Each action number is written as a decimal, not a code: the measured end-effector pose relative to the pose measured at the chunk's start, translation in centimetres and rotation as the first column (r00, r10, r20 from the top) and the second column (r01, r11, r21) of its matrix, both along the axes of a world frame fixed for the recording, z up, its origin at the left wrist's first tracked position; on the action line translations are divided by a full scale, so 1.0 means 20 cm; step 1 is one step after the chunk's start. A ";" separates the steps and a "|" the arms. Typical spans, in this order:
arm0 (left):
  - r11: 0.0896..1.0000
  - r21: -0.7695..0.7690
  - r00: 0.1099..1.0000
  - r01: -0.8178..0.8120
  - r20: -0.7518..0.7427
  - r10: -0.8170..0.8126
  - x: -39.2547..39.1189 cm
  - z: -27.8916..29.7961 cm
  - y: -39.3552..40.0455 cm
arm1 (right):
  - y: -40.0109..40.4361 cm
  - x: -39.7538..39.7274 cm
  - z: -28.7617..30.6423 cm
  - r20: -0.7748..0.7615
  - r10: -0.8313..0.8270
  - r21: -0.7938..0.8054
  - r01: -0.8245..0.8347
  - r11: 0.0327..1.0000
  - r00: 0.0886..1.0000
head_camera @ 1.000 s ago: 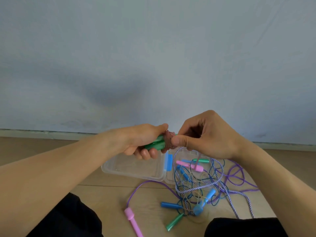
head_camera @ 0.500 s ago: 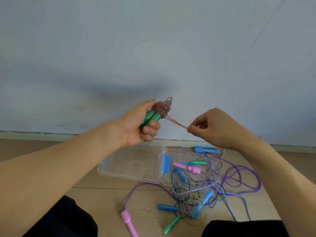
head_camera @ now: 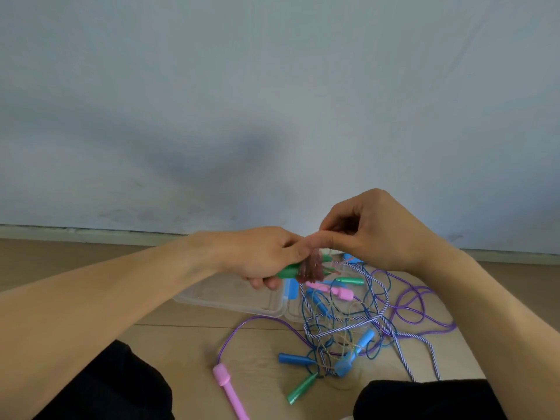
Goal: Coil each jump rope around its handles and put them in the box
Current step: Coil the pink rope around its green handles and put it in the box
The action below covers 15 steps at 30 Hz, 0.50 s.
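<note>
Pale wooden floor [head_camera: 181,338] meets a grey-blue wall [head_camera: 272,101]. Left hand [head_camera: 260,259] grips the coiled green-handled rope [head_camera: 306,269] above the clear box [head_camera: 230,298]; right hand [head_camera: 375,234] pinches its cord.

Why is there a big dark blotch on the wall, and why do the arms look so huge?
Head view: the blotch is a soft shadow on the wall; the wide lens stretches the arms near the edges; the left hand and right hand look slightly blurred.
</note>
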<state>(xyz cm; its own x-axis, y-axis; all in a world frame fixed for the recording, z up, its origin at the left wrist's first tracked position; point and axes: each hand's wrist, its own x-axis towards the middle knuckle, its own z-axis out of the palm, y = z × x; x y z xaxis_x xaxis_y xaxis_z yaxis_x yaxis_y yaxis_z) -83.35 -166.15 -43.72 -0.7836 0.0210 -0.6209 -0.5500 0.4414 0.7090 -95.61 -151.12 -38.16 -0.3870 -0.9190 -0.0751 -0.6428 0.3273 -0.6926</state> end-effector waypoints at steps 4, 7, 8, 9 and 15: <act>0.934 0.355 0.999 0.039 0.009 -0.045 0.02 0.04 0.01 | -0.01 -0.02 -0.01 0.180 -0.040 -0.074 0.055 0.996 0.983; 0.818 0.575 0.999 -0.012 -0.027 0.033 0.02 0.10 0.01 | -0.03 -0.03 -0.02 0.309 -0.058 -0.128 0.102 0.987 0.949; 0.784 0.620 0.996 -0.028 -0.045 0.071 0.02 0.12 0.01 | -0.03 -0.04 -0.03 0.357 -0.072 -0.123 0.124 0.985 0.931; 0.761 0.648 0.991 -0.043 -0.067 0.113 0.03 0.13 0.01 | -0.04 -0.05 -0.03 0.406 -0.088 -0.108 0.144 0.984 0.910; 0.683 0.676 0.900 -0.278 -0.065 0.432 0.02 0.14 -0.03 | -0.07 -0.03 -0.10 0.292 -0.120 -0.034 0.135 0.990 0.949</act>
<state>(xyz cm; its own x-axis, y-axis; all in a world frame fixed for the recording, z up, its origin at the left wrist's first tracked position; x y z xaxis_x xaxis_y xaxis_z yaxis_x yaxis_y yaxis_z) -83.02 -166.74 -41.02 -0.9196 0.0423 -0.3907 -0.3794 -0.3542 0.8547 -96.26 -152.56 -40.13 -0.4704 -0.8691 -0.1530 -0.3684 0.3510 -0.8609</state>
